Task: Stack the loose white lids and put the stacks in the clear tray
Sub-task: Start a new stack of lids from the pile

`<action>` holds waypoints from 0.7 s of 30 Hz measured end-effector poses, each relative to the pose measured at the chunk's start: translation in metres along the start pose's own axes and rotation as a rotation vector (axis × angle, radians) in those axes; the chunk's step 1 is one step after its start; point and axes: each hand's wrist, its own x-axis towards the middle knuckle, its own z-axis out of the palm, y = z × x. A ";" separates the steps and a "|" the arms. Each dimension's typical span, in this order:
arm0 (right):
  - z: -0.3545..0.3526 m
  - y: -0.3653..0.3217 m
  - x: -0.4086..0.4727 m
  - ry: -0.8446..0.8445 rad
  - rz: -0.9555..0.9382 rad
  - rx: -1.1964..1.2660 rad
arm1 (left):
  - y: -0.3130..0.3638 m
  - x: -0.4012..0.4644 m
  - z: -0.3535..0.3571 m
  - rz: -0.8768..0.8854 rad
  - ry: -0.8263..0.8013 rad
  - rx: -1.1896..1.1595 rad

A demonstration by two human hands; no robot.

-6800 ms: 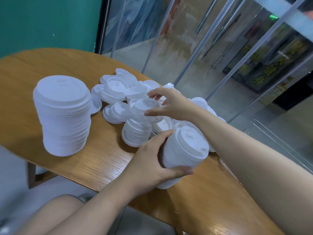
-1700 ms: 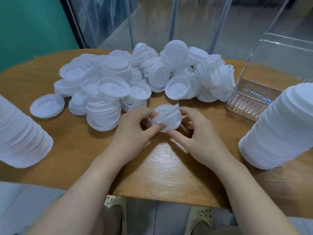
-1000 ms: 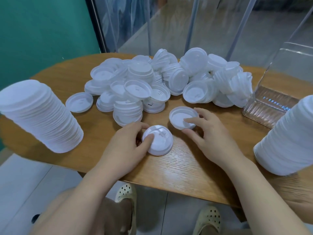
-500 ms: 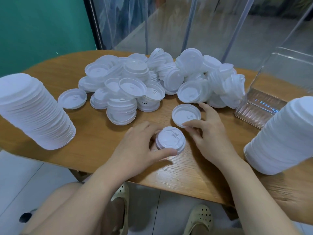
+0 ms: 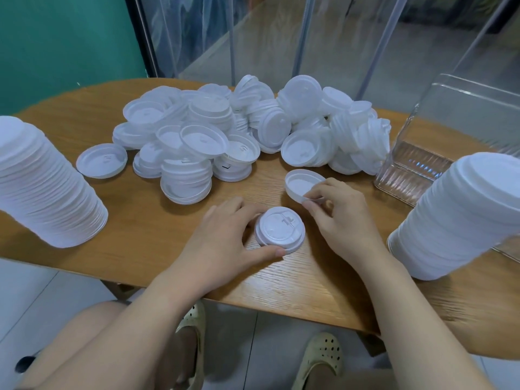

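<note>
Wooden table bears loose lids, two stacks, clear tray.

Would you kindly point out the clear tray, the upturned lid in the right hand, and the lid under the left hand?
clear tray (image 5: 408, 175): head view, ribbed front wall.
upturned lid (image 5: 299, 182): head view, hollow inside.
dome-up lid (image 5: 280, 228): head view, top face.

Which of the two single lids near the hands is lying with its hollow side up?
The lid pinched by the right hand; the one under the left hand lies dome up.
</note>
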 end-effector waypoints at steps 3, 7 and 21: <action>0.000 0.000 -0.001 0.007 0.017 0.046 | 0.001 0.000 0.000 0.002 0.005 -0.002; -0.001 -0.001 -0.001 0.053 0.020 0.077 | 0.002 -0.001 0.000 0.000 0.007 0.004; -0.003 -0.013 0.000 0.068 0.089 0.246 | -0.001 0.002 0.001 0.008 0.001 0.006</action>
